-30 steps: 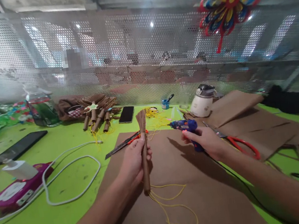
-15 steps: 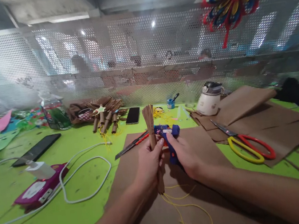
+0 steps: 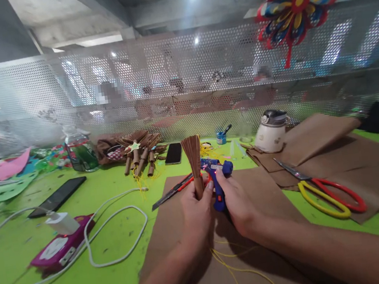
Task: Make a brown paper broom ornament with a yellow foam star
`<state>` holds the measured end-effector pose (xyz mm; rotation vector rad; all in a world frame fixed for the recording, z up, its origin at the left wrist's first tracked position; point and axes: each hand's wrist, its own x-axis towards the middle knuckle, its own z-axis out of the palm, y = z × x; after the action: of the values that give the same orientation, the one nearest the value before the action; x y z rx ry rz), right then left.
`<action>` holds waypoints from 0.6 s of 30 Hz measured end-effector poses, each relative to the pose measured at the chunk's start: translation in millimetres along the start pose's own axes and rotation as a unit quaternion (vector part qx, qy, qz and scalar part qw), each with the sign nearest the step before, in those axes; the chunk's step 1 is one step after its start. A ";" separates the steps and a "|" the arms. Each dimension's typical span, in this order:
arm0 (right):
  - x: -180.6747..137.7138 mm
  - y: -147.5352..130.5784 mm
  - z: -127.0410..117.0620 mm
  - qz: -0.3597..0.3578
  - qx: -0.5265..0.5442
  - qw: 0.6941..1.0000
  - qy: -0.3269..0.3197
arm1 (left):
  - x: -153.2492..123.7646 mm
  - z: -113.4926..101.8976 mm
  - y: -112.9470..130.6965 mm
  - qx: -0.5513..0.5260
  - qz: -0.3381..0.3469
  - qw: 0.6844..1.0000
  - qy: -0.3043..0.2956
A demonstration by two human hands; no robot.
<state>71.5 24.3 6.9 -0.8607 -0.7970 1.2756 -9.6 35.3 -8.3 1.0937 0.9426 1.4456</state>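
Closed around the handle of a small brown paper broom [image 3: 193, 153] is my left hand [image 3: 198, 208]; the pleated end fans upward. Yellow string [image 3: 239, 268] trails below it over the brown paper sheet [image 3: 165, 238]. My right hand [image 3: 237, 198] is wrapped on a blue glue gun [image 3: 218, 185], thumb on its back, close beside the broom. Its far fingers are hidden. Just behind my left hand lies a utility knife [image 3: 171, 192] with a red and black body, resting partly on the sheet.
Scissors [image 3: 316, 190] with red and yellow handles lie at right by brown paper sheets [image 3: 330, 147]. A white bottle [image 3: 271, 133] stands behind. Left are a purple power strip [image 3: 62, 247], white cable [image 3: 121, 261] and phone [image 3: 58, 195]. Several finished small brooms [image 3: 138, 155] sit at the back.
The view has tilted up slightly, so the table appears lower. The broom has turned, showing its fanned face more broadly. Both hands keep their holds.
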 end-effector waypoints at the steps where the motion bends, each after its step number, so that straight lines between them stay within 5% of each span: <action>1: -0.3 0.6 1.4 0.001 0.004 1.000 -0.004 | 0.9 -0.6 -0.6 -0.002 -0.006 1.000 0.002; 7: -14.5 3.6 1.9 0.004 -0.015 0.998 -0.064 | 4.6 -6.8 6.0 -0.018 -0.044 0.999 0.025; 10: -14.2 -3.5 -20.5 -0.049 -0.129 0.983 -0.123 | 4.6 -8.9 12.1 -0.001 -0.060 0.997 0.038; 14: 33.5 -25.8 -80.8 -0.105 -0.332 0.933 -0.091 | 5.5 -8.7 12.2 -0.004 -0.086 0.994 0.059; 16: 78.1 -40.0 -110.2 -0.077 -0.537 0.840 0.012 | 5.4 -7.3 9.5 0.006 -0.090 0.994 0.056; 18: 126.5 -51.9 -129.8 -0.048 -0.595 0.800 0.061 | 4.5 -5.7 6.7 0.023 -0.091 0.994 0.049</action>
<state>225.3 132.8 -4.2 -1.8338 -1.5415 0.4838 -17.1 38.7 -2.8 0.9504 1.1201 1.3440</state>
